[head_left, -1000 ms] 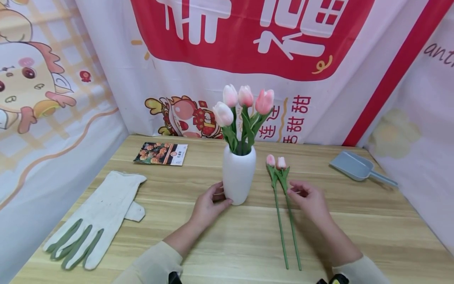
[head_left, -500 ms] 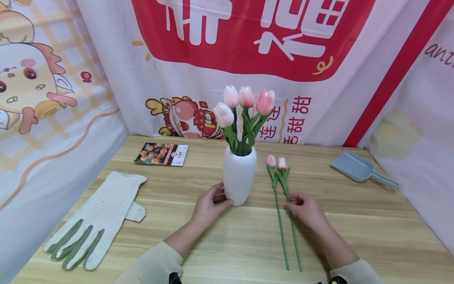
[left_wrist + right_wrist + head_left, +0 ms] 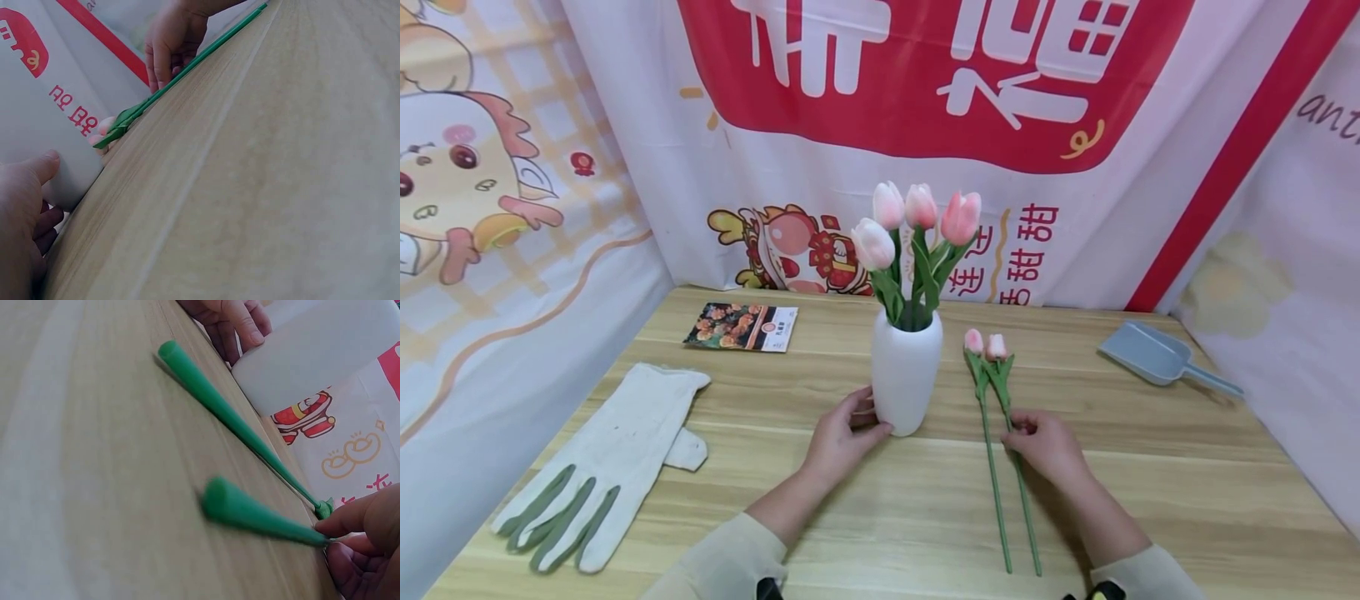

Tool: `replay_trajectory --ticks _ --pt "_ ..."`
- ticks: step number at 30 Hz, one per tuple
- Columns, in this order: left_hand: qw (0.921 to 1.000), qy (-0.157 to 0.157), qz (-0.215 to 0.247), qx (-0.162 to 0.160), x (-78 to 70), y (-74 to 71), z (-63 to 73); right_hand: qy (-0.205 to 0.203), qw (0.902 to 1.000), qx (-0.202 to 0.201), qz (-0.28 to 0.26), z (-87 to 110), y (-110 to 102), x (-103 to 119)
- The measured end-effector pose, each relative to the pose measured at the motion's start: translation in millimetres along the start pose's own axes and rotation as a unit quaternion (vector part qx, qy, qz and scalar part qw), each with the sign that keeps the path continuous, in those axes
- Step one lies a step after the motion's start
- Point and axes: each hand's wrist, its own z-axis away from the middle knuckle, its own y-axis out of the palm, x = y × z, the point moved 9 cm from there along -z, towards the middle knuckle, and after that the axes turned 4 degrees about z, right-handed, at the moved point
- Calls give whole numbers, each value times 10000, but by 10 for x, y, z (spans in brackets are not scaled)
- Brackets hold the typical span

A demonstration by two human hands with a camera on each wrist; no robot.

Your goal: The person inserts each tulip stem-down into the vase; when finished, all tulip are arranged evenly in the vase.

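Observation:
A white vase [image 3: 907, 379] stands upright on the wooden table with several pink-and-white tulips [image 3: 919, 212] in it. My left hand [image 3: 842, 435] holds the vase low on its left side, thumb at the front near the base. To the right of the vase, two more tulips lie side by side, heads away from me. My right hand [image 3: 1045, 446] pinches the stem of the right-hand tulip [image 3: 1026, 500] below its leaves; the right wrist view shows thumb and finger meeting at that stem [image 3: 269, 519]. The left-hand tulip [image 3: 992, 475] lies untouched beside it.
A white glove with green-trimmed fingers [image 3: 617, 442] lies at the left. Behind it is a flower-picture packet [image 3: 741, 326]. A grey-blue scoop [image 3: 1150, 350] lies at the back right. A printed cloth [image 3: 820, 158] hangs behind the table.
My right hand has slid a little toward me along the right-hand tulip, from beside its leaves to the stem below them. My left hand has stayed at the vase.

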Motion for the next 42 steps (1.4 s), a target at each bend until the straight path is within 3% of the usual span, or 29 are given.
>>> replay_trajectory --ticks 5,12,20,25,28,38,42 --pt "10000 8 -14 -15 6 2 2 221 9996 26 -192 -5 6 -49" --pt "10000 69 48 -43 -4 6 5 724 9872 177 -1409 -2 35 -179" --pt "9999 29 110 -79 1 3 13 1261 9537 209 -2723 10 -25 -284" --pt "9999 30 116 -63 -5 5 14 1302 9173 137 -3759 11 -61 -289" --pt "9999 41 116 -47 -16 6 15 1280 9003 91 -4159 12 -92 -279" --pt "10000 -62 -20 -36 -38 -4 21 1441 8628 20 -4846 -30 -139 -340" --pt "10000 -62 -47 -3 -30 -3 19 1431 8540 -156 -5000 32 -192 -256"
